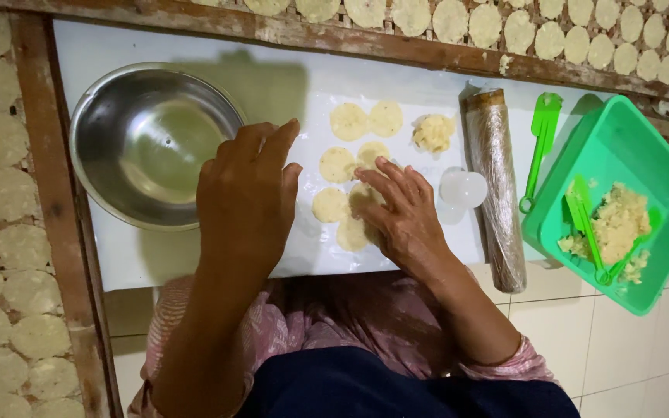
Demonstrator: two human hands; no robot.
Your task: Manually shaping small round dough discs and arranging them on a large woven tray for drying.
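Several flat round dough discs (348,121) lie on a white plastic sheet (396,93). My right hand (400,217) rests flat, fingers spread, on the nearest discs (329,205). My left hand (248,197) hovers palm down over the sheet's left part, next to a steel bowl (145,143), holding nothing. A lump of crumbly dough (433,133) sits at the far right of the sheet. A small clear cup (464,188) lies beside a plastic-wrapped rolling pin (495,186).
A green tub (663,166) at the right holds dough mash and green plastic tools. A green spatula (540,147) lies next to the pin. Bamboo trays (9,232) with several drying discs border the left and far sides. Wooden frame (56,209) edges them.
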